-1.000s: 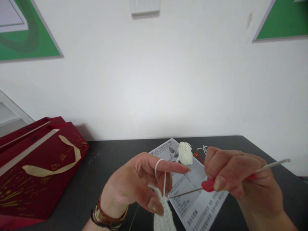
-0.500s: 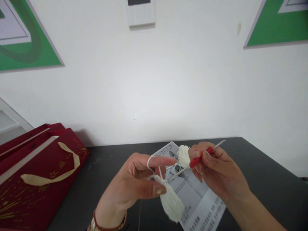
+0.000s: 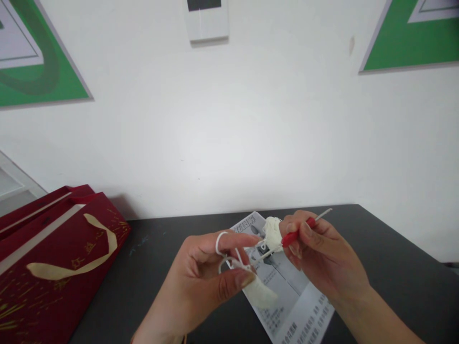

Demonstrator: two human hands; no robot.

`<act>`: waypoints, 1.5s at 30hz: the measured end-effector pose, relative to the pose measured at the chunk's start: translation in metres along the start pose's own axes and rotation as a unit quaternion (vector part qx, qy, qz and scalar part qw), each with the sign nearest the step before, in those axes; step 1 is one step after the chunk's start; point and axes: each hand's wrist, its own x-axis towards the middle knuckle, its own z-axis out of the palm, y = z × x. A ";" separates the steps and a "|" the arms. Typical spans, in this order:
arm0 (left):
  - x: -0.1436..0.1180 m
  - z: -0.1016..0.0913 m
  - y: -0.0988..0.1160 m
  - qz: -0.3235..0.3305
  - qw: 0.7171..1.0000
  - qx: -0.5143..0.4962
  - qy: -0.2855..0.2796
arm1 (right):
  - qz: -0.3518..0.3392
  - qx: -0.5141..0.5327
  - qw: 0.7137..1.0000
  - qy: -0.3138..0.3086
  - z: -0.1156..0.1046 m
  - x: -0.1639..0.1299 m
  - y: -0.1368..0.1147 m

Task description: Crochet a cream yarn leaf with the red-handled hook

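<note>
One crochet hook, one knitted piece, two hands working.

Left hand pinches a small white crocheted piece, white yarn strand looped round the index finger. Right hand grips a red-handled metal crochet hook, tip at the piece. Under them: printed paper sheet and small white yarn ball on black table. Dark red gift bag at left.
</note>
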 end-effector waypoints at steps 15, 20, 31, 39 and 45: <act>-0.001 0.000 0.005 -0.077 0.995 -0.060 -0.022 | 0.049 0.035 0.998 0.000 0.000 0.002 0.004; -0.001 -0.003 0.003 -0.105 0.991 -0.082 -0.031 | 0.031 0.015 0.999 -0.006 0.001 0.001 0.002; -0.004 -0.004 0.000 -0.097 0.993 -0.063 -0.015 | -0.015 -0.035 0.999 -0.030 0.002 0.000 -0.002; -0.002 -0.004 0.003 -0.105 0.992 -0.065 -0.025 | -0.036 -0.056 0.997 -0.039 0.001 -0.003 -0.005; -0.001 -0.003 0.006 -0.112 0.992 -0.058 -0.032 | -0.046 -0.060 0.996 -0.050 0.000 -0.004 -0.008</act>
